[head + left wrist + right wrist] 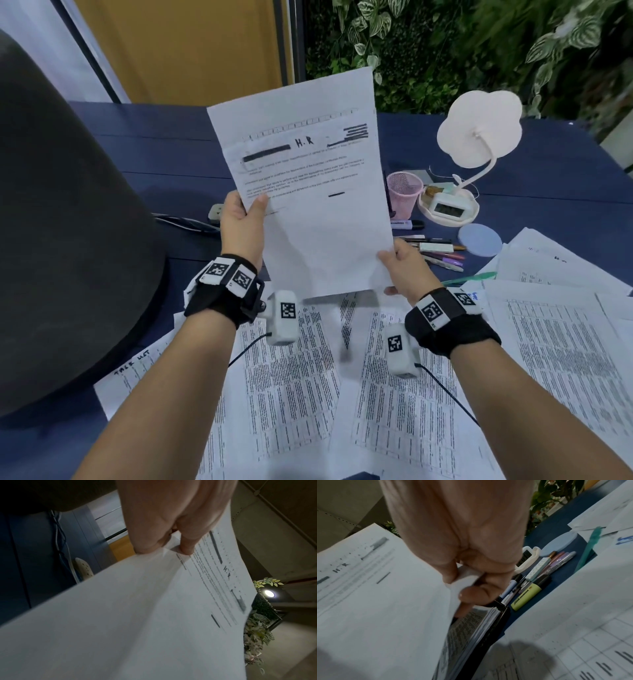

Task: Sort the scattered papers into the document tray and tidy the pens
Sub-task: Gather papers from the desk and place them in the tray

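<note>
I hold one white sheet (308,192) upright over the desk; it bears a handwritten "H.R" and blacked-out lines. My left hand (253,209) pinches its left edge, thumb on the front, as the left wrist view (164,548) also shows. My right hand (390,261) pinches the lower right corner (458,588). Below that corner a black document tray (494,632) holds a stack of printed pages. Printed sheets (291,377) lie scattered across the near desk. Several pens and markers (442,254) lie loose beside a pink mesh cup (404,193), with a yellow highlighter (527,596) among them.
A dark grey rounded chair back (68,222) fills the left. At the back right stand a white flower-shaped lamp (479,130), a small clock (448,207) and a blue round coaster (479,239). A teal pen (469,278) lies on papers. A power strip (215,212) sits behind my left hand.
</note>
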Available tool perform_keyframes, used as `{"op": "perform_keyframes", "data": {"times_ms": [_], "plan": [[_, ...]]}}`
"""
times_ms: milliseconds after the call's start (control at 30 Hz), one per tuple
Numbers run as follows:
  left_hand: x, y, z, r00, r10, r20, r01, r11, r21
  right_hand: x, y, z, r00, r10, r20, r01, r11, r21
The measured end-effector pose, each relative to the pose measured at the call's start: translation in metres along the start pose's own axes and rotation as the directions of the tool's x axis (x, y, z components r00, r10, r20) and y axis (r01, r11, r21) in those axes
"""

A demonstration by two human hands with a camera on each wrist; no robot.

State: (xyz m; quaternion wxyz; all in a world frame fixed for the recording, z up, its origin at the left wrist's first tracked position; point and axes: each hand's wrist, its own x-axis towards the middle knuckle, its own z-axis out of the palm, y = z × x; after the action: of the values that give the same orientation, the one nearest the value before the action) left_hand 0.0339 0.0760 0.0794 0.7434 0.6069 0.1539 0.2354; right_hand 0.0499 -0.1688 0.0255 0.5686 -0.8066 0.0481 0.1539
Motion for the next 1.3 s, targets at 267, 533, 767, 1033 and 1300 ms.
{"op": "perform_keyframes", "data": {"times_ms": [267,533,767,1033,1300], "plan": [[0.0,-0.008,0.001,0.996,-0.05,0.079,0.008,0.891,0.454,0.028,-0.039,-0.002,0.994,-0.047,-0.102,0.069,0.97,0.234],[0.025,-0.012,0.005,0.963,0.03,0.266,-0.235,0.568,0.788,0.071,-0.076,-0.004,0.984,-0.114,-0.139,0.146,0.959,0.243],[0.039,-0.018,0.011,0.92,0.022,0.392,-0.389,-0.075,0.918,0.096,-0.078,-0.002,0.949,-0.166,-0.269,0.146,0.985,-0.094],[0.03,-0.037,0.004,0.912,-0.062,0.406,-0.41,-0.209,0.888,0.099,-0.061,0.001,0.938,-0.257,-0.232,0.072,0.801,-0.594],[-0.002,-0.048,-0.009,0.91,0.011,0.414,-0.414,0.01,0.91,0.061,-0.038,-0.004,0.885,-0.335,-0.324,0.125,0.841,-0.527]]}}
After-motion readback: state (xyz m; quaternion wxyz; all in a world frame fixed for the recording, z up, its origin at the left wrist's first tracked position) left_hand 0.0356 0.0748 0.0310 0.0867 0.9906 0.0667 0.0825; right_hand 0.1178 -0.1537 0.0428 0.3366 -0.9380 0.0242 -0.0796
